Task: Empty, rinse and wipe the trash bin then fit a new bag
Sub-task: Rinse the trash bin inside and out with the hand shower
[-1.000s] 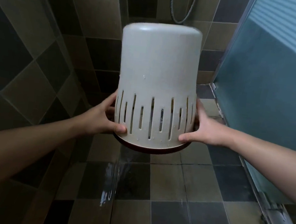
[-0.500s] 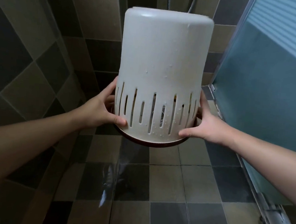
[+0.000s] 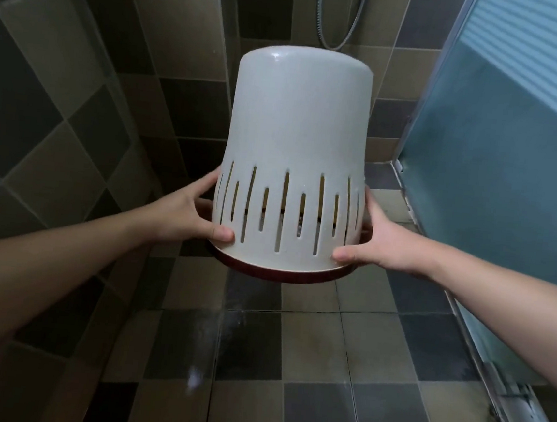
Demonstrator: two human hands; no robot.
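Observation:
A white plastic trash bin [image 3: 296, 137] with vertical slots and a dark red rim hangs upside down in the air over the tiled floor. My left hand [image 3: 188, 217] grips its left side near the rim, thumb on the front wall. On the opposite side my right hand [image 3: 379, 242] grips it the same way. The bin's inside is hidden. Drops of water fall below the bin.
I stand in a shower stall with a wet tiled floor [image 3: 289, 365]. Tiled walls close the left and back. A frosted glass door [image 3: 509, 199] with a metal track runs along the right. A shower hose [image 3: 339, 19] hangs on the back wall.
The upturned bin rose, then came back down lower in both hands. Water drops have fallen from it onto the floor.

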